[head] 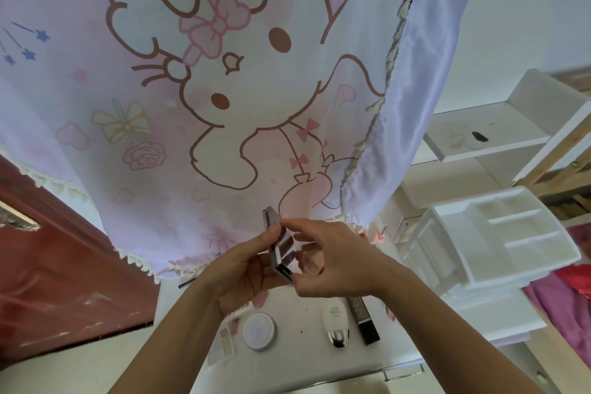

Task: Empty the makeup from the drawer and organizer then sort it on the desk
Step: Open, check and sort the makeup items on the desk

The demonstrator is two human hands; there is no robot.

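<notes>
Both hands hold a hinged makeup palette point(277, 241) up above the white desk point(300, 323). My left hand point(246, 269) grips its lower half from the left, thumb on the edge. My right hand point(323, 259) pinches the clear lid from the right, and the palette stands partly open. On the desk below lie a small eyeshadow palette point(224, 341), a round white jar point(259, 331), a white tube with a silver cap point(335, 325) and a dark slim box point(363, 320). The white compartment organizer point(492, 240) stands at the right.
A pink cartoon-print cloth point(204, 89) hangs over the mirror behind the desk. White shelves point(489, 134) stand at the back right. A red-brown door point(64, 281) is at the left. A thin dark pencil point(187, 283) lies by the cloth's hem. Pink fabric point(563, 307) lies far right.
</notes>
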